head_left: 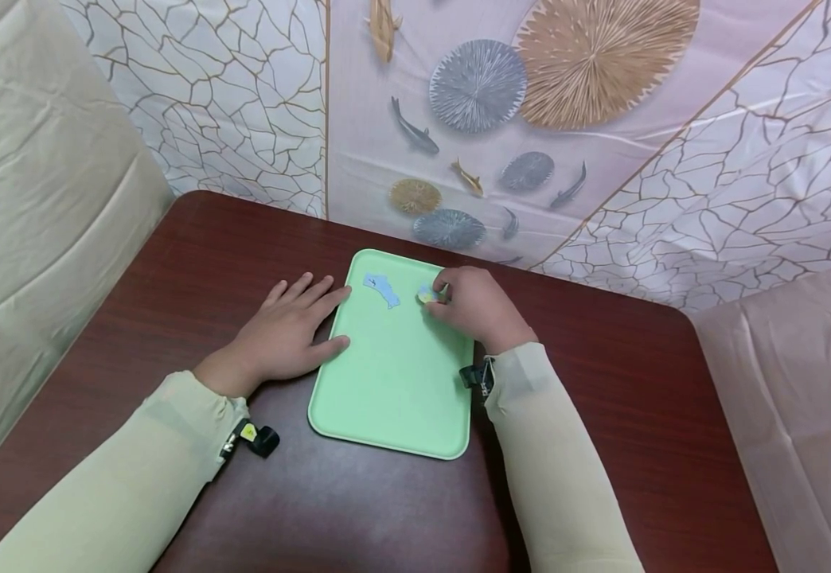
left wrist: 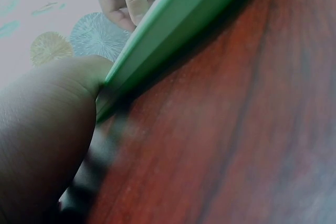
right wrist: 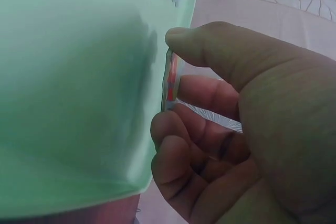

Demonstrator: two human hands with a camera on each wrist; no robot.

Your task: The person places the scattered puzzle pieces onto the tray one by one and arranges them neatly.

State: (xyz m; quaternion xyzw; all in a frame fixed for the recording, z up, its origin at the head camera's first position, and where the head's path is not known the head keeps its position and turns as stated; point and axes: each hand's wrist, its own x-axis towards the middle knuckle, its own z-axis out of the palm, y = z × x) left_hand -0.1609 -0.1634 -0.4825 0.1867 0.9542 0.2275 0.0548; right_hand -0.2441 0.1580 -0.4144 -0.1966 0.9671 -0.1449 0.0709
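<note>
A light green tray [head_left: 394, 382] lies on the dark red-brown table. My left hand [head_left: 282, 330] rests at its left side with fingers spread, thumb and fingertips touching the rim. Near the tray's far left corner lies a flat, irregular light blue piece [head_left: 383, 290]; part of it also shows at the top of the right wrist view. My right hand [head_left: 476, 306] pinches a small, thin printed piece [right wrist: 171, 80] between thumb and fingers, over the far right part of the tray. Blue and yellow show on that piece [head_left: 427, 294] from above, and red from the wrist. The fingers partly cover it.
The table [head_left: 623, 414] extends around the tray on all sides. Behind its far edge hangs a patterned cloth [head_left: 473, 175] with fish and round leaf shapes. Pale cloth [head_left: 43, 159] closes off the left side, and more hangs at the right.
</note>
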